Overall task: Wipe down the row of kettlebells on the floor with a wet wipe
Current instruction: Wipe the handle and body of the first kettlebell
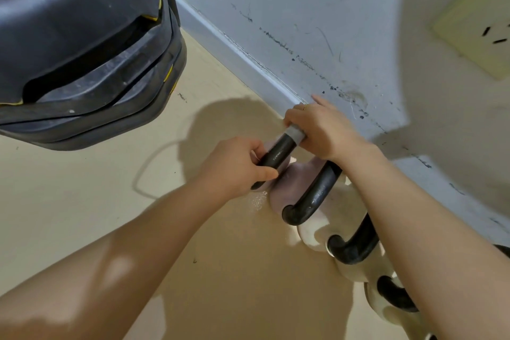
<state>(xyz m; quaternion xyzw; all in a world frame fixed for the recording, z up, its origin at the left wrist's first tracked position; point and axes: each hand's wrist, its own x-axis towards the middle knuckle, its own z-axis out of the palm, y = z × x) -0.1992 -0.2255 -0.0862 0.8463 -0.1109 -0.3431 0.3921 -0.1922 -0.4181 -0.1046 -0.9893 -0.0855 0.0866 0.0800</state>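
Note:
Several kettlebells with black handles and pale bodies stand in a row along the wall, running from centre to bottom right. My left hand (237,165) grips the left end of the farthest kettlebell's handle (276,156). My right hand (320,127) is curled round the right end of that handle with a grey wet wipe (295,134) wrapped around the bar, and one finger points toward the wall. The body of this kettlebell is mostly hidden under my hands. The second kettlebell (284,188) has a pinkish body, and its handle (314,196) passes under my right wrist.
A big black rubbery object (82,50) with yellow marks fills the upper left, close to the row. The scuffed blue-grey wall (303,22) and its skirting (234,47) run right behind the kettlebells. A wall socket (483,25) is at the upper right. Wet drops (258,200) glisten on the beige floor.

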